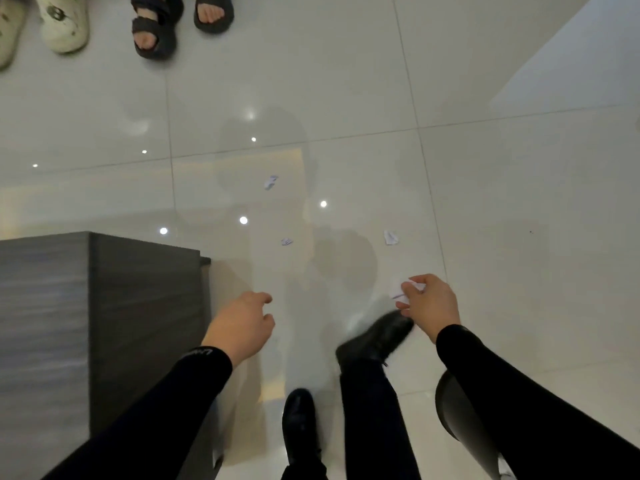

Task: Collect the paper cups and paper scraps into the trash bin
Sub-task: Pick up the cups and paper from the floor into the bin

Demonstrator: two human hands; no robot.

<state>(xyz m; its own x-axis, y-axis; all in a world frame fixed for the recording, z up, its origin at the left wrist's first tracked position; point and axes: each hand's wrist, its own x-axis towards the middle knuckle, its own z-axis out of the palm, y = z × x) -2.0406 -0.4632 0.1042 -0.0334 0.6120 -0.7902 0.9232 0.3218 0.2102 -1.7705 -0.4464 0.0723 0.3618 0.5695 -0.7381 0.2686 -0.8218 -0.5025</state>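
My right hand (429, 304) is closed around crumpled white paper scraps (398, 291), held above the glossy tiled floor. My left hand (242, 323) hangs lower left with its fingers loosely curled and nothing in it. Three more white paper scraps lie on the floor ahead: one far (270, 182), one in the middle (286, 241), one to the right (391, 237). A dark, rounded object, possibly the trash bin (464, 420), shows under my right forearm at the lower right. No paper cup is in view.
A dark grey cabinet block (104, 323) stands at the left, close to my left arm. My black shoes (375, 337) are on the tiles below my hands. Other persons' feet in pale clogs (62, 22) and black sandals (152, 29) stand at the far top left.
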